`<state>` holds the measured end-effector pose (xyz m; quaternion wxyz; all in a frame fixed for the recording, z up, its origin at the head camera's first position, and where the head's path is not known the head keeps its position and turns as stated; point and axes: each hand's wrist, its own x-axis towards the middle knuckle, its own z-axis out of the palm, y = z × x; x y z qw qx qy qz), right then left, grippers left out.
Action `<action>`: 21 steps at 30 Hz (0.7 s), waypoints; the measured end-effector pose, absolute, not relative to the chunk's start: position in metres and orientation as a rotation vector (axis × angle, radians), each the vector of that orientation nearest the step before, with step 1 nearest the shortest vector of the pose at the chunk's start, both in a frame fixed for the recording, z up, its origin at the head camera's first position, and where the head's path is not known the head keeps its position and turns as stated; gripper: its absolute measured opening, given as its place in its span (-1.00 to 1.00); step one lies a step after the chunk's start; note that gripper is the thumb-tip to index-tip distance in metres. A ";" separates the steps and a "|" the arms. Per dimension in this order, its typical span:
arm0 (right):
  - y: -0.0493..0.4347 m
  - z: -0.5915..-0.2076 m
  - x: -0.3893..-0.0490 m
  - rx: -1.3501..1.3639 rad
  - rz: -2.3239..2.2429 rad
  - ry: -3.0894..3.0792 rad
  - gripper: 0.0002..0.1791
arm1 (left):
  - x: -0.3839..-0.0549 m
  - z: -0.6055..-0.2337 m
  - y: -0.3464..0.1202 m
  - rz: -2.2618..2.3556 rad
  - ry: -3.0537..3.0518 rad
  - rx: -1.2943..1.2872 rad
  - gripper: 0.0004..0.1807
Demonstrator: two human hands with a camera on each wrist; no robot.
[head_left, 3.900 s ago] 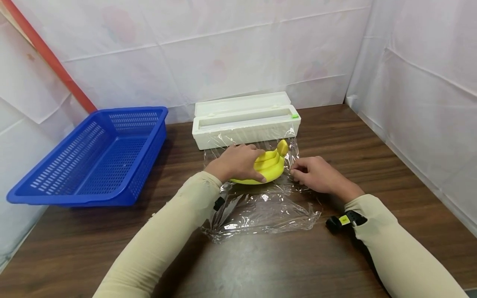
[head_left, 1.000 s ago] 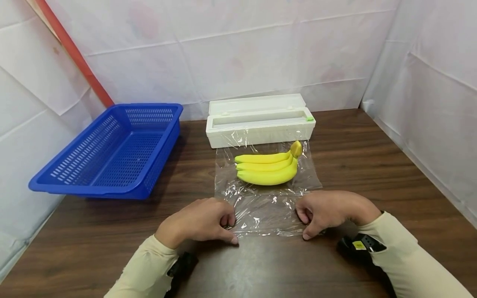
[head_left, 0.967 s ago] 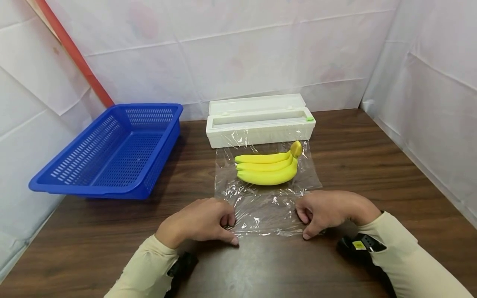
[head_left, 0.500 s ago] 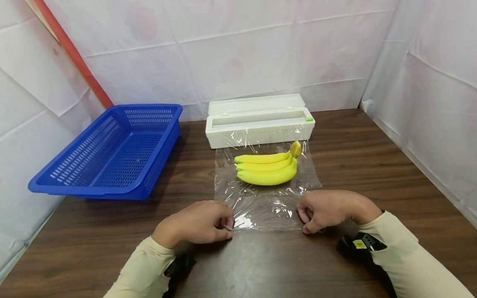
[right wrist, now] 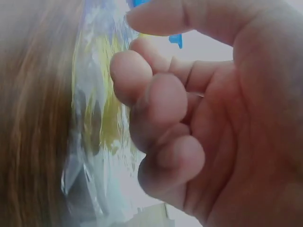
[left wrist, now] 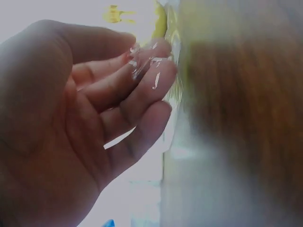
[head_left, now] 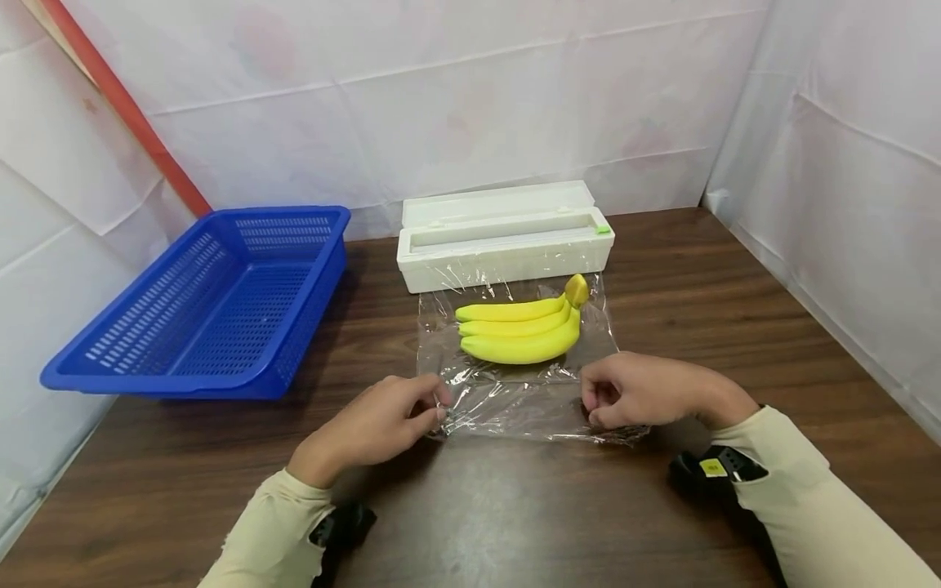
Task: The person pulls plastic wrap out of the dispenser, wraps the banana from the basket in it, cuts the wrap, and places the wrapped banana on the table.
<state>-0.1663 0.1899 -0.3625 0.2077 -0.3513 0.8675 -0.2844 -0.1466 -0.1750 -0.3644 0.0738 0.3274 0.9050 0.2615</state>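
Pinching film [head_left: 507,408] in front of the bananas [head_left: 522,347], my remote left hand [head_left: 375,420] and right hand [head_left: 654,390] are apparently spreading it smooth.

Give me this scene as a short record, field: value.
left_hand: left hand, pinching near-left corner of film
right_hand: right hand, fingers curled, gripping near-right corner of film
film: clear plastic film, spread on table, reaching up the box front
fruit: banana bunch, three visible, lying on film, stem end to the right; untouched by hands
box: white film dispenser box, behind bananas, lid open
basket: blue plastic basket, left of box
surface: dark wood-grain table
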 end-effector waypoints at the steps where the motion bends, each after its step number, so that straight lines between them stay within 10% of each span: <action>1: 0.190 -0.363 -0.168 -0.988 -0.804 2.420 -0.84 | -0.147 -0.365 -0.175 0.782 2.753 0.980 -0.90; 21: 0.186 -0.364 -0.166 -0.971 -0.777 2.427 -0.61 | -0.152 -0.364 -0.176 0.971 3.149 0.662 -0.93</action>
